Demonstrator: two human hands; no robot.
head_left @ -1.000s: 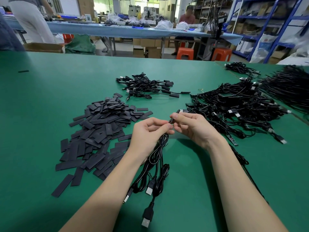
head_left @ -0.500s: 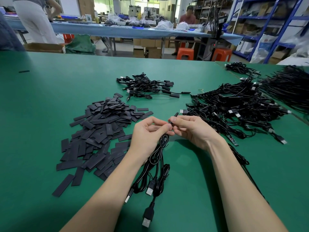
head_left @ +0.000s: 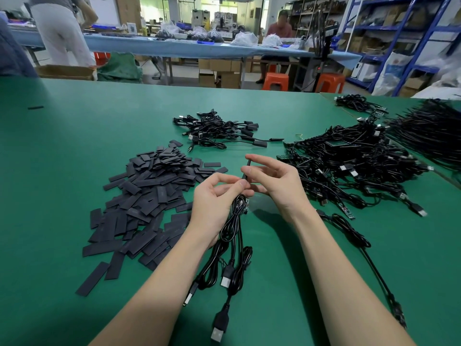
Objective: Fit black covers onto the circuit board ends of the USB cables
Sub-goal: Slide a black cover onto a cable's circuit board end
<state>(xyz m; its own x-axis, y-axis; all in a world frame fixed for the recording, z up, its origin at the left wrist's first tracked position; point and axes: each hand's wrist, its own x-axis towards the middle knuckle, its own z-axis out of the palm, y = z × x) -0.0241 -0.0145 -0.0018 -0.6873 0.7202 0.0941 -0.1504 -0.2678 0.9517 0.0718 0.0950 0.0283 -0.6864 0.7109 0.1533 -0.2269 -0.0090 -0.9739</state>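
Now the right hand (head_left: 277,186) is opening its fingers around the black cover (head_left: 245,171), while the left hand (head_left: 217,198) is pinching the cables (head_left: 232,233), so this cover is probably almost fitted.

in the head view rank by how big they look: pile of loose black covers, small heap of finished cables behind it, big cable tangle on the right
1. big cable tangle
2. pile of loose black covers, nearly as big, and nearer
3. heap of finished cables, smallest, but farthest

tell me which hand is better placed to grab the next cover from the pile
Left, probably. The cover pile lies on the left hand's side, but that hand grips a cable bundle. The right hand pinches a cover and would have to cross over.
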